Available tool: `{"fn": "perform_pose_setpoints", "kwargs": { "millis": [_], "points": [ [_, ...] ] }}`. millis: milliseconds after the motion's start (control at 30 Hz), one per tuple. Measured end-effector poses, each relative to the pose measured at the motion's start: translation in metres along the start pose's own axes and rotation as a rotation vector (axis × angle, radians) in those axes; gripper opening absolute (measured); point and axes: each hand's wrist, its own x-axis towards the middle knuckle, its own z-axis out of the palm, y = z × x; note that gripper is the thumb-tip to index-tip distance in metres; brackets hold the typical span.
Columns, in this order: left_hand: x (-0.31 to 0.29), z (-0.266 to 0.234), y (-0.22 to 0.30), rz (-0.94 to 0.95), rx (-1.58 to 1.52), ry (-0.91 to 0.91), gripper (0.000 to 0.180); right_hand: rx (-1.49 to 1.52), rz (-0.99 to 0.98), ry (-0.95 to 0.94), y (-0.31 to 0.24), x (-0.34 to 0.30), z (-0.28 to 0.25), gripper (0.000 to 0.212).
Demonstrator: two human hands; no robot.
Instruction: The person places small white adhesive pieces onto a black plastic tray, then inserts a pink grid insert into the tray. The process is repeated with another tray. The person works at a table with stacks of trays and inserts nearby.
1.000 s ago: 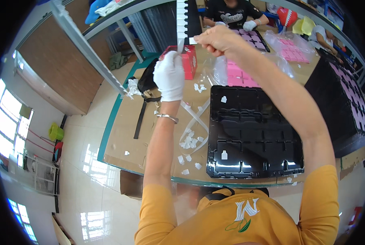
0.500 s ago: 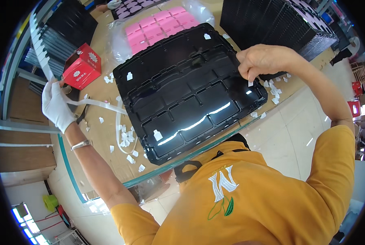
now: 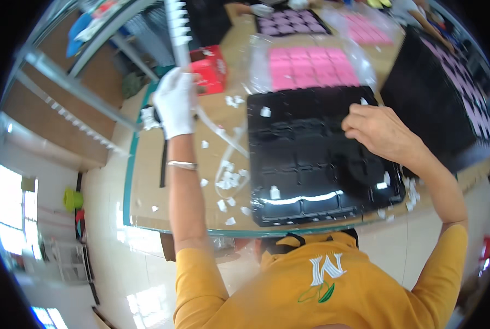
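My left hand [image 3: 173, 101], in a white glove, grips a white strip [image 3: 178, 33] with a row of small tabs along one edge; the strip stands up beyond the fingers. My bare right hand [image 3: 379, 129] is above the right part of a glossy black plastic tray [image 3: 310, 159], fingers curled together; whether they hold anything is hidden. The tray lies flat with moulded compartments. White stickers show near its corners: far left [image 3: 265, 112], near left [image 3: 275, 192], far right [image 3: 364, 101] and near right [image 3: 387, 178].
A red box [image 3: 209, 71] stands beyond my left hand. Past the tray lies a pink tray [image 3: 310, 66] in clear plastic. Stacked black trays [image 3: 431, 93] rise at the right. White scraps [image 3: 231, 178] and a curled white band [image 3: 236, 143] lie left of the tray. Other people's hands [image 3: 262, 10] appear far off.
The view has turned and shifted. My right hand has moved from the tray's near right corner toward its far side, and the white piece at its fingertips no longer shows. My left hand keeps the strip.
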Motion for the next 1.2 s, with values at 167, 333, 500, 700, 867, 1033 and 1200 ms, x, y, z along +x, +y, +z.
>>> {"fn": "perform_pose_setpoints", "kwargs": {
  "millis": [167,333,500,700,867,1033,1200],
  "points": [
    [-0.006,0.006,0.003,-0.094,-0.175,-0.005,0.019,0.063,-0.278,0.548,-0.02,0.132,0.01,0.019],
    [-0.006,-0.002,0.005,-0.098,-0.14,-0.042,0.028,-0.166,-0.307,0.592,-0.046,0.203,0.026,0.046],
    [0.0,-0.002,-0.007,-0.106,-0.284,-0.02,0.035,-0.239,-0.311,0.594,-0.064,0.232,0.032,0.052],
    [0.0,-0.006,0.012,-0.118,-0.367,-0.098,0.037,-0.179,-0.294,0.551,-0.067,0.241,0.03,0.046],
    [0.005,-0.011,0.003,-0.124,-0.365,-0.074,0.036,0.161,-0.256,0.509,-0.055,0.25,0.035,0.034],
    [0.004,-0.015,0.005,-0.156,-0.39,-0.077,0.035,0.409,-0.226,0.528,-0.055,0.249,0.032,0.037],
    [-0.002,-0.012,0.01,-0.099,-0.394,-0.028,0.032,-0.092,-0.331,0.581,-0.081,0.232,0.035,0.041]
  ]
}}
